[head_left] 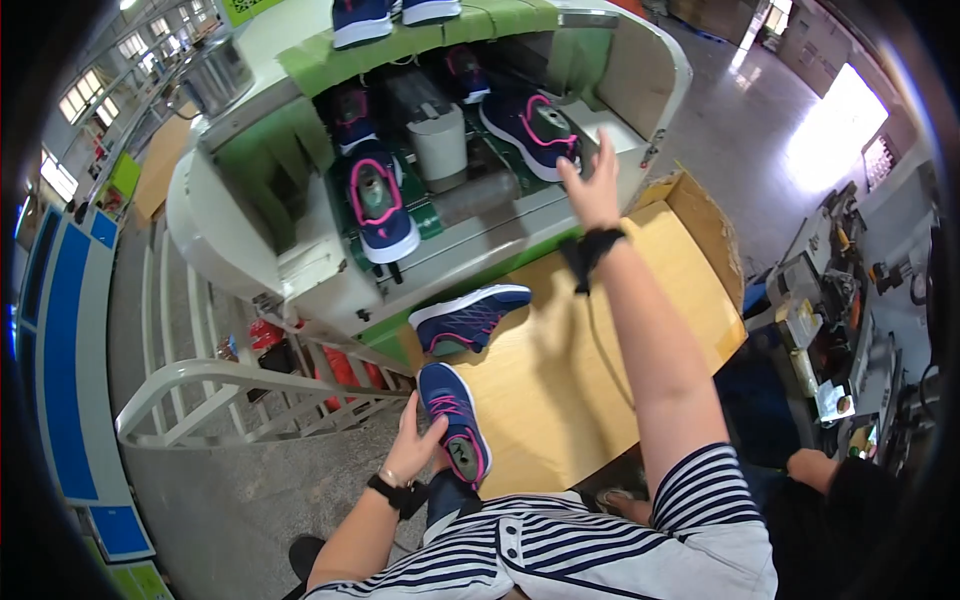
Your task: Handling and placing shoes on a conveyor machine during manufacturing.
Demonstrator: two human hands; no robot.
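Note:
My left hand (413, 440) grips a navy sneaker (447, 412) with pink laces by its side, at the near left corner of the cardboard-covered surface (560, 400). A second navy sneaker (470, 318) lies on its side just beyond it. My right hand (594, 188) is raised at the machine's opening with fingers spread. Its thumb is beside the heel of a navy sneaker with pink collar (530, 132); whether they touch I cannot tell. Another such sneaker (378, 205) sits on the left side of the machine's bed, with further shoes deeper inside, partly in shadow.
The pale machine housing (215, 225) has thick side walls and a green padded top edge (420, 50) carrying more sneakers. A metal pot (213, 75) stands left of it. White railings (190, 375) run at the left. Another person's hand (812, 468) shows at the right, near cluttered shelves.

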